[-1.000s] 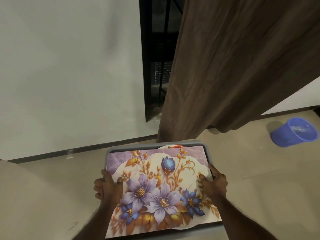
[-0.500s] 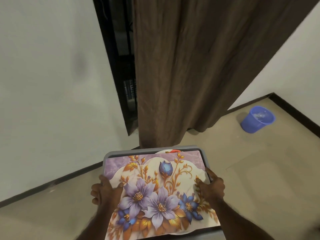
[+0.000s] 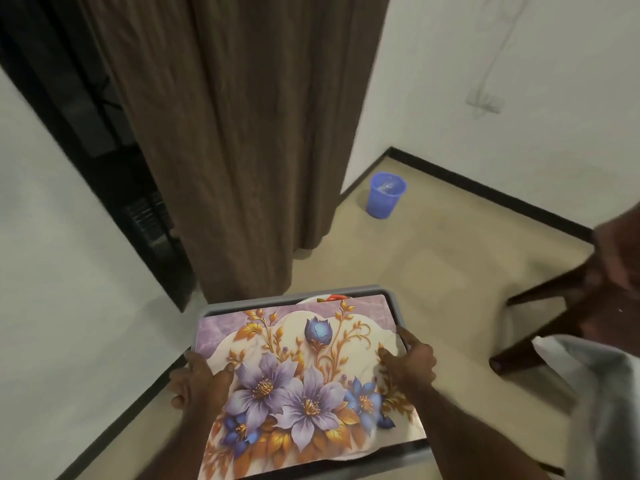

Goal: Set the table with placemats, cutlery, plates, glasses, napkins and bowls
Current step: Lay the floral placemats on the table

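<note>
The view has swung right since a second ago, so a dark wooden chair (image 3: 568, 317) now shows at the right edge while both hands, left hand (image 3: 197, 382) and right hand (image 3: 412, 362), keep their fingers clamped on the grey tray (image 3: 391, 296) under the floral placemat (image 3: 294, 382), low centre, probably nearing the tabletop.

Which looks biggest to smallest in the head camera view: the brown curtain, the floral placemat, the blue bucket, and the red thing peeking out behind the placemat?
1. Brown curtain, by far the largest.
2. Floral placemat, though it is close to the camera, which inflates it.
3. Blue bucket, farther off, so its true size is unsure.
4. Red thing, mostly hidden.
</note>
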